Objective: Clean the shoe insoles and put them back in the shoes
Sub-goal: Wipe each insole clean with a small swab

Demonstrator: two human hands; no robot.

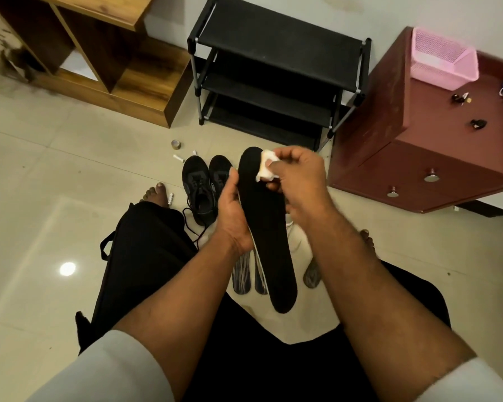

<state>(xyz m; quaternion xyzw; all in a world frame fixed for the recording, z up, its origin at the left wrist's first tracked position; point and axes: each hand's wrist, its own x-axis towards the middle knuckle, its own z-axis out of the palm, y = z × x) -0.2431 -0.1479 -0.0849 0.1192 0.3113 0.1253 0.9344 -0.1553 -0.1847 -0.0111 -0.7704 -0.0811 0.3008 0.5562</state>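
Between the two hands, above the person's lap, a long black insole with a matte, felt-like top and rounded ends is held up lengthwise, toe end away from the body. The left hand grips its left edge, fingers curled around the rim with the thumb reaching up along the side. The right hand pinches a small crumpled white wipe and presses it on the insole's toe end. Just beyond the left hand, a pair of black lace-up shoes with mesh-like uppers stands on the glossy pale floor tiles. Below the hands, grey streaked insoles lie flat on the floor. Farther beyond the right hand stands a black shoe rack.
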